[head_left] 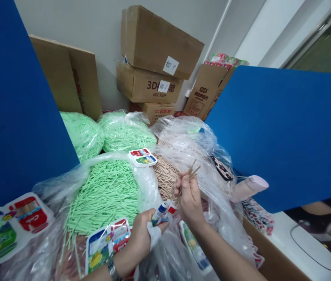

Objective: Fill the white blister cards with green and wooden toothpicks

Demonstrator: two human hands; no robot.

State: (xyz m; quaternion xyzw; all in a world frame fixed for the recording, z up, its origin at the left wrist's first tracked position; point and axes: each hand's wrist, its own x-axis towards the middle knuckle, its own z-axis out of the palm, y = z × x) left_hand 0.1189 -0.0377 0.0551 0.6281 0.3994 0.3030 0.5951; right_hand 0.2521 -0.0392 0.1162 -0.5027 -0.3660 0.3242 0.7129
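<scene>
Ahead of me, a pale grey wall (179,11) stands at twelve o'clock, one blue panel (15,101) at nine, another blue panel (276,132) at three; framed glass (326,45) shows at two, a white surface (297,244) at four.

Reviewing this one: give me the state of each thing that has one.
Left hand: closed around a printed item
Right hand: closed on brown sticks
Front green-stick bag: open, contents exposed
Brown-stick bag: open, contents exposed
Printed twin pack between the bags: lying face up
Top carton: stacked on another carton
Right carton: open, packs showing above
</scene>
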